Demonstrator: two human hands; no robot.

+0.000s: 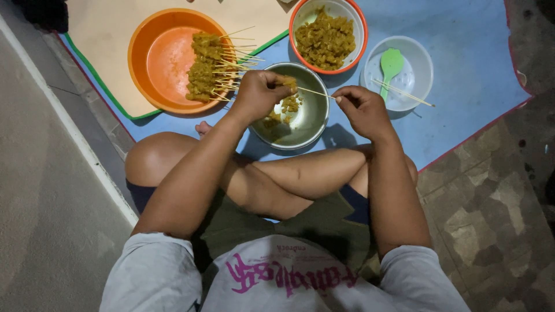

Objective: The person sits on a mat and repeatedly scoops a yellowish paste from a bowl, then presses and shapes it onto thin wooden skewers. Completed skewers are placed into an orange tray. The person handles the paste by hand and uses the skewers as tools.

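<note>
Skewer (315, 92) spans both hands: left hand (257, 92) pinches meat end, right hand (361, 110) pinches bare end.

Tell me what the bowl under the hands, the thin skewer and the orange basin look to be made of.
The round grey bowl looks like metal, probably stainless steel: dull silvery sheen with soft reflections. The thin pale skewer, pinched by the right hand while the left hand holds meat on it, looks like bamboo or wood: matte, straw-coloured. The round orange basin seems plastic: uniform colour, smooth gloss.
</note>
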